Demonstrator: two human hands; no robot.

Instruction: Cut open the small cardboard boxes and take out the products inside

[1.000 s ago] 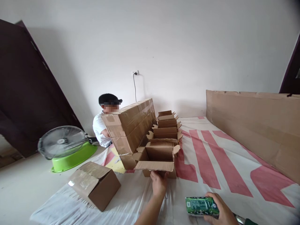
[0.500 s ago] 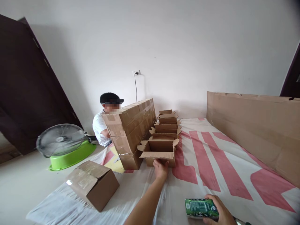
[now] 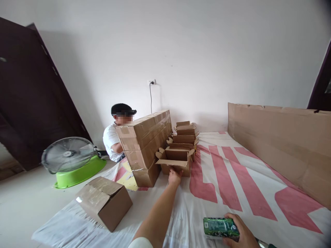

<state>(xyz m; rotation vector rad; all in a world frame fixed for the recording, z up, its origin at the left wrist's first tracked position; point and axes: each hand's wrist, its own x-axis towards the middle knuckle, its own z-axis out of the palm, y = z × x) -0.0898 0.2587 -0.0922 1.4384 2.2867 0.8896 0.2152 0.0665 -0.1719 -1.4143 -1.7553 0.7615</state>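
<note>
Left hand (image 3: 175, 176): touching the front of the open box (image 3: 185, 171), under its flap; can't tell if it grips.
Right hand (image 3: 242, 231): wrapped around one end of the green pack (image 3: 217, 227).
Green pack: sticks out left from the right hand's fingers.
More open boxes (image 3: 184, 138): in a row past the left hand.
Taped boxes (image 3: 146, 139): stacked left of the left hand.

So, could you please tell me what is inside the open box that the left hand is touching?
In the open box, only the brown inner wall shows. The bottom is hidden behind the front flap above the left hand, so I cannot tell whether anything lies there.
</note>
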